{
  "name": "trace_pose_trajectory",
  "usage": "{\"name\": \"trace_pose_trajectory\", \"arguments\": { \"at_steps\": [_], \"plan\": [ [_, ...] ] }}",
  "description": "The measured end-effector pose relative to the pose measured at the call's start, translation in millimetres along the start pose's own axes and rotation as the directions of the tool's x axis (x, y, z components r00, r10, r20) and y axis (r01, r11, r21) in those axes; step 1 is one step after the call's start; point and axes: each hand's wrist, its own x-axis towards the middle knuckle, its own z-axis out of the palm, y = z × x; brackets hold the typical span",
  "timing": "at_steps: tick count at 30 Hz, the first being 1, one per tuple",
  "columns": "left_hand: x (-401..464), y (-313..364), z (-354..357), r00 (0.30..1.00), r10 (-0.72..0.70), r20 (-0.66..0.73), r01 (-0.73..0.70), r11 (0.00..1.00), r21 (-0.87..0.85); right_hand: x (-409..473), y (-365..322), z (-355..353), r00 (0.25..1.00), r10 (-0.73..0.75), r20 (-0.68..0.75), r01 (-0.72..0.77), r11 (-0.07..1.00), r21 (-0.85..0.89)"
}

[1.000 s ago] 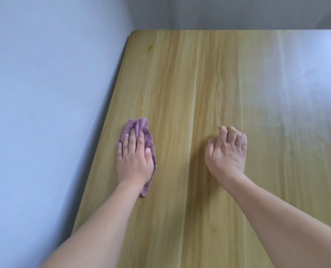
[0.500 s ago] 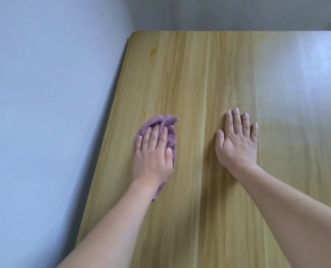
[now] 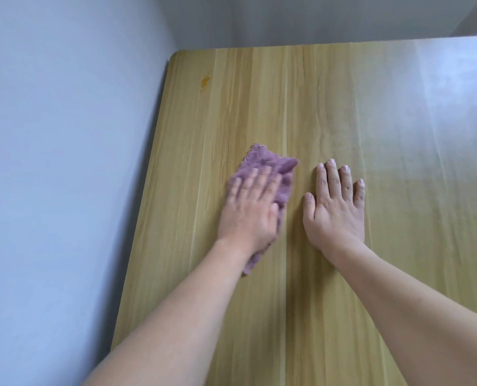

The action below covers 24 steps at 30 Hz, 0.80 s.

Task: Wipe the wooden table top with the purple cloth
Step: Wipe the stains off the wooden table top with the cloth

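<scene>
Left hand [image 3: 248, 210]: I am pressing it flat, palm down, fingers spread apart on the cloth [image 3: 270, 168]; nothing is pinched or clamped, the cloth is only being pinned against the table [image 3: 259, 316]. The hand is showing blurred, so I am judging it to be mid-stroke.

Right hand [image 3: 334, 210]: I am laying it open and flat on bare wood, fingers straightened and together, holding nothing. It is sitting just beside the left hand, to its right, not touching the cloth.

Cloth: it is lying bunched under my left palm, one end sticking out beyond the fingertips, the other trailing out by the wrist.

Change, cloth: over the last second it is travelling from close to the table's left edge toward the table's middle, now near the right hand.

Change, right hand: its fingers, curled a second ago, are now lying extended; I am judging it to be bracing me.

Stain [image 3: 204, 80]: a small orange mark is sitting near the table's far left corner, well apart from the cloth and untouched.

Far right of table: glare is washing the surface out there; I cannot tell its condition.

Meaning for task: I am sweeping left to right across the near-left portion only. The far strip, the stain and the right side are still waiting, so I am judging the job to be at an early stage.
</scene>
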Motion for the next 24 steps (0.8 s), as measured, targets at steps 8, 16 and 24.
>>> {"name": "trace_pose_trajectory", "arguments": {
  "at_steps": [8, 16, 24],
  "plan": [
    [6.0, -46.2, -13.0, 0.89, -0.453, -0.055, 0.452, 0.892, -0.032, 1.2, 0.5, -1.9, 0.999, -0.016, -0.043, 0.02, 0.996, 0.085],
    [32.3, -49.4, -11.0, 1.0, -0.006, 0.001, 0.006, 0.999, 0.045, 80.0, -9.0, -24.1, 0.985, 0.01, -0.173, 0.019, 0.986, 0.165],
    [48.5, -86.4, -21.1, 0.863, -0.499, -0.078, 0.498, 0.866, -0.033, 150.5, -30.8, -18.8, 0.999, -0.026, -0.047, 0.03, 0.996, 0.088]
  ]
}}
